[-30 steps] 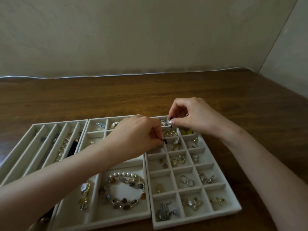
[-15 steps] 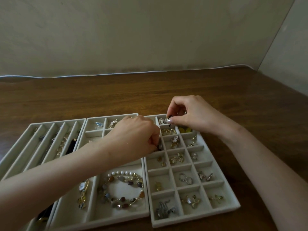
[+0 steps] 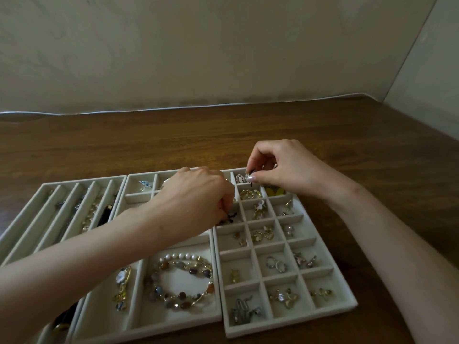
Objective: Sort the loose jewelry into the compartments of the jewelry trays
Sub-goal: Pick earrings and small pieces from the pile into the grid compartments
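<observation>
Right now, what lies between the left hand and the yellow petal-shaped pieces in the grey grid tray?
A cluster of gold openwork pieces lies there, as the head view shows.

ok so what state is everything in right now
left hand, fingers curled, pinching a black bow piece over the grid tray
right hand, pinching a thin black piece at the grid tray's far row
bead bracelets, lying coiled in the middle tray
slotted tray, chains laid in its slots

Beyond the right hand [image 3: 285, 167] spreads a brown wooden table [image 3: 173, 145]; farther off, a pale cord [image 3: 173, 108] lines its edge below a beige wall [image 3: 198, 45].
</observation>
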Available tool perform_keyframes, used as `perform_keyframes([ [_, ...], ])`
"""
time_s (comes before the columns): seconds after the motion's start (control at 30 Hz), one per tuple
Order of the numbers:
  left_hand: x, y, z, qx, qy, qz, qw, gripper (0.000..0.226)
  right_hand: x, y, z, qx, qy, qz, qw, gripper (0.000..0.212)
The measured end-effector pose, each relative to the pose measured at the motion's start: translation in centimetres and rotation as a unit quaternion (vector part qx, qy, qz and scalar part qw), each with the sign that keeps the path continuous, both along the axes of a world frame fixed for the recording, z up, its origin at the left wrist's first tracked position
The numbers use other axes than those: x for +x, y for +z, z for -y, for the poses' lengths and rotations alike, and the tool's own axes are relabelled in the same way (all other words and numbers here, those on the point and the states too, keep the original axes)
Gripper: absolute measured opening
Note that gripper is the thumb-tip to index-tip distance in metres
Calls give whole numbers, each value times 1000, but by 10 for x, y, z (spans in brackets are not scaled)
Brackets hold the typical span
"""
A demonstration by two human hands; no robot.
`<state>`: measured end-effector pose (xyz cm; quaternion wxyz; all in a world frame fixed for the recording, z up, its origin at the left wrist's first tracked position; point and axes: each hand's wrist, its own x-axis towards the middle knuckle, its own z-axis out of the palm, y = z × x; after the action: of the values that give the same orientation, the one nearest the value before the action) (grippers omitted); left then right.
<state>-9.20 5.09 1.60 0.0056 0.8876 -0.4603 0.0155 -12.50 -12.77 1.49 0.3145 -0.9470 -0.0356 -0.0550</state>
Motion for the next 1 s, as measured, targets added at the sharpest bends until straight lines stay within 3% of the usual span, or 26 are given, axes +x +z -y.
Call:
perform_keyframes([
  [0.43,-5,0,-4,-17,-11,9,1000,15,-1,0,-1,-3,11,-2,1000,12],
  [0.67,-1,4,-3,-29,-1,-39,999,10,-1,0,-1,4,12,-5,1000,11],
  [0.87,0,2,2,14,-27,-19,999,14,-1,0,-2,-1,13,-4,1000,12],
  [1.0,5,6,4,36,-51,-50,997,16,-1,1,-2,-1,12,-5,1000,12],
])
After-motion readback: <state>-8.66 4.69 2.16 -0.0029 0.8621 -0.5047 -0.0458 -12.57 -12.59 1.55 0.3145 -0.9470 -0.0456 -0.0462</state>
